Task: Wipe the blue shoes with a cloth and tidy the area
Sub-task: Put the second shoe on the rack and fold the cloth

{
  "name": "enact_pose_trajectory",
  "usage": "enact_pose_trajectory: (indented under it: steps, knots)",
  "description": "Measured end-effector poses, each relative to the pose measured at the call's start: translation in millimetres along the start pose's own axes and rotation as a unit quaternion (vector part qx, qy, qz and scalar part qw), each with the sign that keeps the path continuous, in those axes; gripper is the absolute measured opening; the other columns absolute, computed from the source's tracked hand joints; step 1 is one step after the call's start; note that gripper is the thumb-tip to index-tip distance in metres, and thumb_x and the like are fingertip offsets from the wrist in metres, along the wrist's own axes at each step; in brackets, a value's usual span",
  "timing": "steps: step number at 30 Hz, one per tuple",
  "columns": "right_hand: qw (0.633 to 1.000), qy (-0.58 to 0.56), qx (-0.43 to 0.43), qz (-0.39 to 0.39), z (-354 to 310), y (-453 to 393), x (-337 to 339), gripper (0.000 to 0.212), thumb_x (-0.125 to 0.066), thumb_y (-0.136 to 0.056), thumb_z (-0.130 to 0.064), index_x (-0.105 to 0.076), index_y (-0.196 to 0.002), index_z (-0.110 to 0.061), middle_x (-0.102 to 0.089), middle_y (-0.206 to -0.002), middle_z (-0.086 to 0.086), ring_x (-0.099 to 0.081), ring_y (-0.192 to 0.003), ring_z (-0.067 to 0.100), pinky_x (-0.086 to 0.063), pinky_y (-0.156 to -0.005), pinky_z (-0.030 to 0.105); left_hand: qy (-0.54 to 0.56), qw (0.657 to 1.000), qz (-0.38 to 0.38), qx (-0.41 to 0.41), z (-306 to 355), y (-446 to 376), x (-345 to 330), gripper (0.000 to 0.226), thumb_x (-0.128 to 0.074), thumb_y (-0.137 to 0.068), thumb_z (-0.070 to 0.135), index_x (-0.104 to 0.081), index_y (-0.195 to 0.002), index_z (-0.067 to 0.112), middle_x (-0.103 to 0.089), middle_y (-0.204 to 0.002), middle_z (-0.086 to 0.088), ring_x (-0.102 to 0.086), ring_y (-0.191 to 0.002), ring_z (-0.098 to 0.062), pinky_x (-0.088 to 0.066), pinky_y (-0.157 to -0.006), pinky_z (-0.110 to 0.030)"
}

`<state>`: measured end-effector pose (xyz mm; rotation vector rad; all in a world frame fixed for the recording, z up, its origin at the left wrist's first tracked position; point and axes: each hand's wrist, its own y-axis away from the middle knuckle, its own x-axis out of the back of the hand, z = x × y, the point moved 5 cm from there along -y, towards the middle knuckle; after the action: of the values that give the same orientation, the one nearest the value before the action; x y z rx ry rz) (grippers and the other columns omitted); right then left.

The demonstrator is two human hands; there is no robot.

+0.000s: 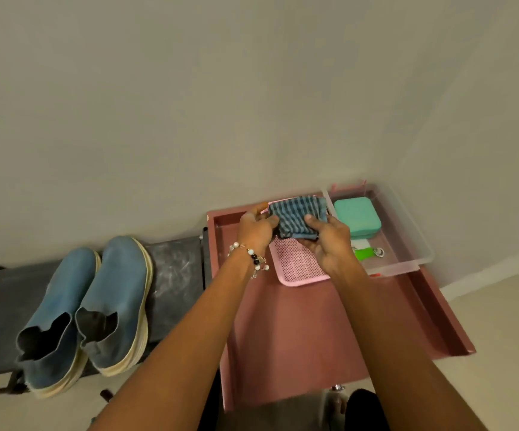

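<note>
Two blue slip-on shoes (pixel 90 309) with cream soles stand side by side on a dark low rack (pixel 174 272) at the left, toes toward the wall. Over a pink mesh basket (pixel 298 272) I hold a folded blue striped cloth (pixel 298 217) with both hands. My left hand (pixel 256 228), with a beaded bracelet on its wrist, grips the cloth's left side. The right side is pinched under the thumb of my right hand (pixel 329 241). The cloth hangs above the basket's far end.
The basket sits on a pinkish-red tray-like surface (pixel 298 331) with raised edges. A clear plastic bin (pixel 407 241) at the right holds a mint green case (pixel 357 217) and a green tag on a ring (pixel 365 253). A plain wall stands behind; pale floor lies at the right.
</note>
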<state>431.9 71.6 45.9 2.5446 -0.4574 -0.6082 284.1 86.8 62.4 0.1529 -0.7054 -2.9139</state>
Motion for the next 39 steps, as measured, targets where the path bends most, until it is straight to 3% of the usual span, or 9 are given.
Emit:
enact_pose_trajectory:
  steps: [3,6,8,10,14,17,20,26,39]
  knots:
    - [1.000,0.023,-0.010,0.016,16.5,-45.6,-1.5,0.027,-0.055,-0.090,0.002,-0.057,-0.117,-0.002,-0.065,-0.107,0.016,-0.065,-0.094,0.032,-0.059,-0.071,0.043,-0.043,0.999,-0.023,0.017,-14.3,-25.4,-2.5,0.039,-0.048,-0.092,-0.009,-0.051,-0.130,0.002,-0.063,-0.114,-0.007,-0.059,-0.090,-0.014,-0.051,-0.067,-0.018]
    - [0.995,0.086,-0.014,0.044,36.9,-73.9,8.8,0.030,-0.053,-0.093,-0.002,-0.054,-0.123,-0.003,-0.062,-0.112,0.014,-0.064,-0.096,0.032,-0.056,-0.081,0.048,-0.056,0.996,-0.065,0.030,-35.4,-37.9,-7.2,0.046,-0.044,-0.090,-0.015,-0.048,-0.133,0.000,-0.059,-0.126,-0.012,-0.057,-0.113,-0.023,-0.048,-0.096,-0.030]
    - [0.985,0.155,0.016,0.072,43.9,-81.8,14.8,0.030,-0.054,-0.093,-0.006,-0.056,-0.122,-0.009,-0.064,-0.111,0.008,-0.063,-0.100,0.030,-0.056,-0.083,0.048,-0.074,0.994,-0.074,0.031,-43.0,-38.8,-9.2,0.048,-0.041,-0.089,-0.018,-0.048,-0.134,-0.001,-0.058,-0.128,-0.014,-0.055,-0.117,-0.024,-0.044,-0.102,-0.033]
    - [0.972,0.208,0.050,0.094,44.9,-80.6,14.6,0.029,-0.057,-0.092,-0.009,-0.058,-0.120,-0.014,-0.064,-0.107,0.002,-0.062,-0.103,0.027,-0.055,-0.085,0.047,-0.084,0.993,-0.071,0.032,-48.0,-37.5,-9.3,0.048,-0.044,-0.089,-0.015,-0.048,-0.134,0.000,-0.058,-0.127,-0.013,-0.058,-0.113,-0.023,-0.046,-0.100,-0.033]
    - [0.962,0.252,0.063,0.085,43.0,-68.2,4.5,0.042,-0.059,-0.089,-0.007,-0.050,-0.129,-0.015,-0.060,-0.121,0.006,-0.057,-0.112,0.027,-0.052,-0.091,0.047,-0.056,0.996,-0.048,0.055,-51.8,-20.5,-2.7,0.039,-0.050,-0.089,-0.010,-0.056,-0.125,0.001,-0.067,-0.109,-0.010,-0.061,-0.084,-0.017,-0.049,-0.073,-0.030]
    - [0.932,0.344,0.072,0.086,37.0,-50.7,0.9,0.050,-0.062,-0.085,-0.005,-0.047,-0.132,-0.016,-0.058,-0.124,0.007,-0.055,-0.114,0.029,-0.051,-0.092,0.048,-0.052,0.995,-0.037,0.074,-46.4,4.4,4.6,0.029,-0.052,-0.089,-0.006,-0.061,-0.112,0.009,-0.068,-0.089,-0.001,-0.065,-0.082,-0.020,-0.052,-0.079,-0.035]
    - [0.920,0.372,0.080,0.097,22.4,-20.2,4.2,0.044,-0.058,-0.084,0.001,-0.054,-0.127,-0.012,-0.062,-0.116,0.008,-0.058,-0.105,0.028,-0.054,-0.088,0.046,-0.058,0.995,-0.023,0.079,-40.3,35.4,16.2,0.023,-0.055,-0.090,-0.001,-0.062,-0.107,0.012,-0.070,-0.089,-0.001,-0.067,-0.077,-0.018,-0.054,-0.079,-0.034]
    - [0.958,0.275,0.052,0.067,-0.3,75.3,21.8,0.027,-0.054,-0.081,0.012,-0.059,-0.101,-0.005,-0.061,-0.083,0.013,-0.058,-0.064,0.020,-0.054,-0.055,0.030,-0.024,0.997,0.002,0.069,-16.3,124.6,32.8,0.023,-0.056,-0.089,-0.001,-0.062,-0.108,0.009,-0.071,-0.095,-0.009,-0.063,-0.069,-0.016,-0.045,-0.038,-0.017]
    - [0.968,0.216,0.119,0.034,-15.8,261.2,90.3,0.017,-0.048,-0.092,0.003,-0.061,-0.085,-0.006,-0.066,-0.075,0.010,-0.059,-0.058,0.016,-0.049,-0.052,0.024,-0.041,0.993,-0.097,-0.054,25.9,284.6,6.5,0.017,-0.058,-0.090,0.003,-0.062,-0.096,0.018,-0.070,-0.078,0.002,-0.064,-0.063,-0.014,-0.046,-0.060,-0.025]
